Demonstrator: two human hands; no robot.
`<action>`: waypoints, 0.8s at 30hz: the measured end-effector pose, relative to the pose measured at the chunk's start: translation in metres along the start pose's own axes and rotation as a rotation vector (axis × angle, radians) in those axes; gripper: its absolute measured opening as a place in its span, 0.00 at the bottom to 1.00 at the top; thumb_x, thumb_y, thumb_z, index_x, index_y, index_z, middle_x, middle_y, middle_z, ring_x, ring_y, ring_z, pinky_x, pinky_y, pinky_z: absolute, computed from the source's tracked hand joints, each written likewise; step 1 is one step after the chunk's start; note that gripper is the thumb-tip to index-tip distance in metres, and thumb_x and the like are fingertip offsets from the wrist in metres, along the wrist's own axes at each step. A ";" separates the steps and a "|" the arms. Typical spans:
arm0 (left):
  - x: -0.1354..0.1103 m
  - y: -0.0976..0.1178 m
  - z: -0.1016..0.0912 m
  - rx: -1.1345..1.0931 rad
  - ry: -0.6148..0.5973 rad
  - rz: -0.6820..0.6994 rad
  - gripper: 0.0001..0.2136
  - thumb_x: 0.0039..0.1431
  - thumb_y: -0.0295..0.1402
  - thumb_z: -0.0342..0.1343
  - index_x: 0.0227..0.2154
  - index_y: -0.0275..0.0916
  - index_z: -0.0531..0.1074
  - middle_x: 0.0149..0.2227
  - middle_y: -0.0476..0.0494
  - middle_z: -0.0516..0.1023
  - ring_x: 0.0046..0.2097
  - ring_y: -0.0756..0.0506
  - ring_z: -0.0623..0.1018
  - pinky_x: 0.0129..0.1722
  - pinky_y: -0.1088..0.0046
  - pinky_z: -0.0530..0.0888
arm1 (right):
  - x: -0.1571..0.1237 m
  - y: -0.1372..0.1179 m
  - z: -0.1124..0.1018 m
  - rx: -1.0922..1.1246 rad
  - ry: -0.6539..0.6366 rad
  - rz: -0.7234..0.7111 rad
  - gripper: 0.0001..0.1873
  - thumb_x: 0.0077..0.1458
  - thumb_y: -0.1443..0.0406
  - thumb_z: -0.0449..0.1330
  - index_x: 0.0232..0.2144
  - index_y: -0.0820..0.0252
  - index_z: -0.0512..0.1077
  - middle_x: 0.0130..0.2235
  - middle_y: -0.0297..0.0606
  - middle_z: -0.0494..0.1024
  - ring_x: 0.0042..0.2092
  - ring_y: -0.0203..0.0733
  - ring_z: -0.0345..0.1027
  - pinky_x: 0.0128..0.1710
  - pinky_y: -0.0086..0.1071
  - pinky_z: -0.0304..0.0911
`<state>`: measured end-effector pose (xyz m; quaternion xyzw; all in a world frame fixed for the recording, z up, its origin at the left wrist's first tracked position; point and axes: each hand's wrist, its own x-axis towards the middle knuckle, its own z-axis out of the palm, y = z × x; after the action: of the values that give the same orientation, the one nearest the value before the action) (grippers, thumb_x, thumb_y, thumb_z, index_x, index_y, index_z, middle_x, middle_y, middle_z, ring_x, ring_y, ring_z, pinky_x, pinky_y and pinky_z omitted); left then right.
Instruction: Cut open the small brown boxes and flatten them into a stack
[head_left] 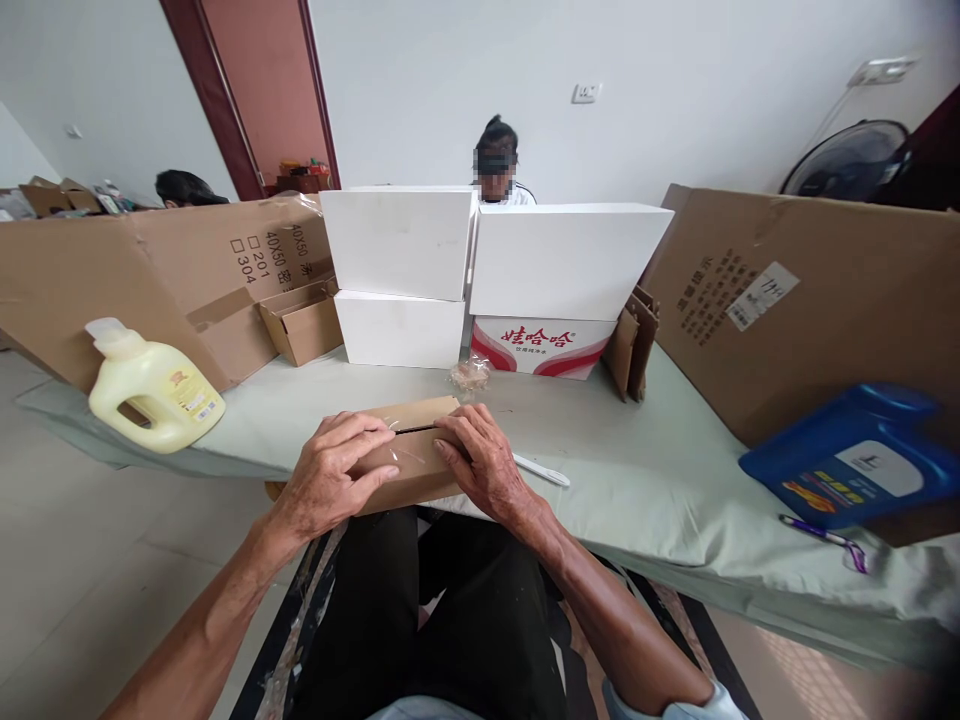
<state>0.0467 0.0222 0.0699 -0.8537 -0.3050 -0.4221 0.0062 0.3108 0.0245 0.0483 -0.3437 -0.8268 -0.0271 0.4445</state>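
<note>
A small brown cardboard box (409,465) lies at the table's near edge, above my lap, with a narrow dark gap running along its top. My left hand (334,470) grips its left end, fingers over the top and thumb on the near side. On the right end, my right hand (484,460) presses down with bent fingers near the gap. Shiny clear tape or film shows on the box between the hands. Just right of my right hand, a white strip-like tool (541,469) rests on the cloth. Beyond the box sits a crumpled clear plastic bundle (470,373).
White boxes (405,245) and a red-and-white carton (540,346) stand at the back, between large cardboard sheets (810,310). A yellow jug (154,390) is left; a blue bottle (855,455) and purple pen (814,531) are right. A person (499,165) sits opposite.
</note>
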 end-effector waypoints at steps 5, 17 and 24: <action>0.000 -0.008 -0.005 -0.010 -0.076 0.004 0.18 0.64 0.27 0.69 0.56 0.42 0.79 0.50 0.40 0.86 0.50 0.38 0.83 0.52 0.57 0.79 | 0.001 0.001 0.001 0.020 0.032 -0.028 0.06 0.76 0.67 0.55 0.49 0.56 0.71 0.40 0.42 0.76 0.41 0.48 0.63 0.44 0.43 0.63; 0.009 -0.014 -0.008 0.107 -0.066 0.210 0.09 0.71 0.27 0.64 0.52 0.39 0.77 0.45 0.42 0.87 0.45 0.42 0.85 0.47 0.62 0.77 | 0.002 0.001 0.001 0.025 0.044 -0.032 0.06 0.75 0.69 0.55 0.48 0.56 0.71 0.40 0.41 0.76 0.41 0.48 0.63 0.43 0.42 0.62; 0.011 -0.012 -0.011 0.190 -0.053 0.324 0.06 0.71 0.25 0.63 0.48 0.39 0.78 0.45 0.42 0.86 0.46 0.43 0.86 0.44 0.65 0.76 | 0.003 0.001 0.001 0.035 0.042 -0.026 0.05 0.75 0.69 0.55 0.48 0.55 0.71 0.40 0.40 0.76 0.41 0.48 0.64 0.44 0.42 0.62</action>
<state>0.0376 0.0350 0.0818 -0.8980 -0.2020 -0.3623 0.1465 0.3096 0.0271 0.0493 -0.3245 -0.8221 -0.0253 0.4672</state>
